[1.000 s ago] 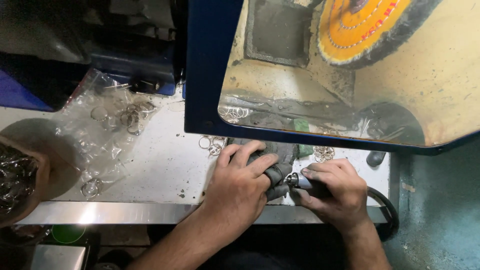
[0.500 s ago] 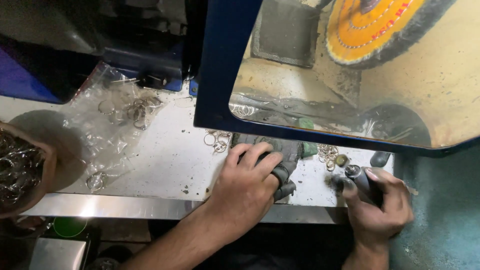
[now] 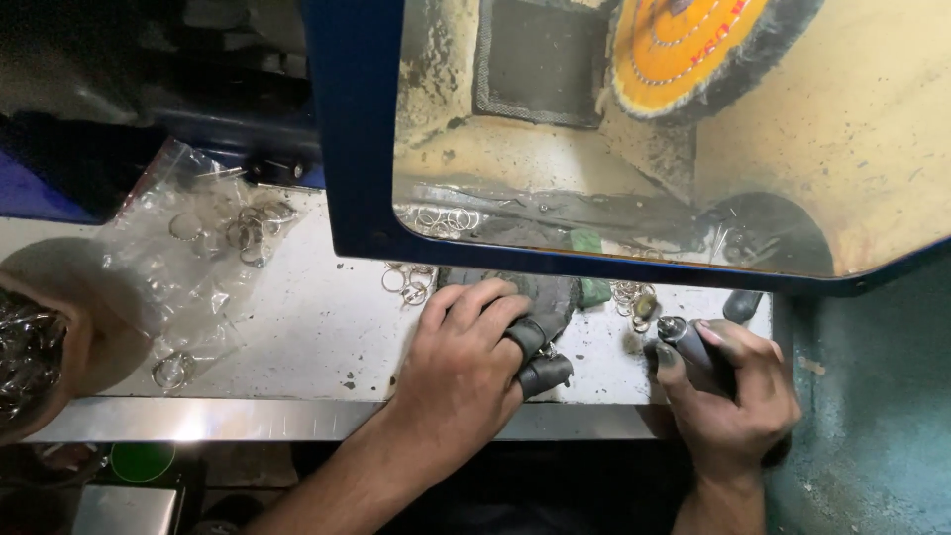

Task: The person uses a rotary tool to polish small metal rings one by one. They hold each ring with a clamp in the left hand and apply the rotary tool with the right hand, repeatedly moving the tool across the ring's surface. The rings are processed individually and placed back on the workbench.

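Note:
My left hand [image 3: 471, 357] rests palm down on a dark grey block [image 3: 555, 293] on the white bench, two fingers capped in black finger guards [image 3: 540, 362]. What it presses under the fingers is hidden. My right hand [image 3: 728, 391] is at the bench's right end, closed around a small dark rotary hand tool [image 3: 693, 347] whose tip points up and left. Loose metal rings [image 3: 634, 297] lie between the two hands.
A blue-framed clear shield [image 3: 347, 149] stands behind, with a yellow buffing wheel [image 3: 684, 45] inside. Clear plastic bags with rings [image 3: 213, 238] lie at left. A brown bowl of metal pieces [image 3: 30, 357] sits at far left. More rings [image 3: 408, 280] lie by the shield.
My right hand has pulled away from the left hand to the right with the tool. The view has shifted; my left hand stays on the block.

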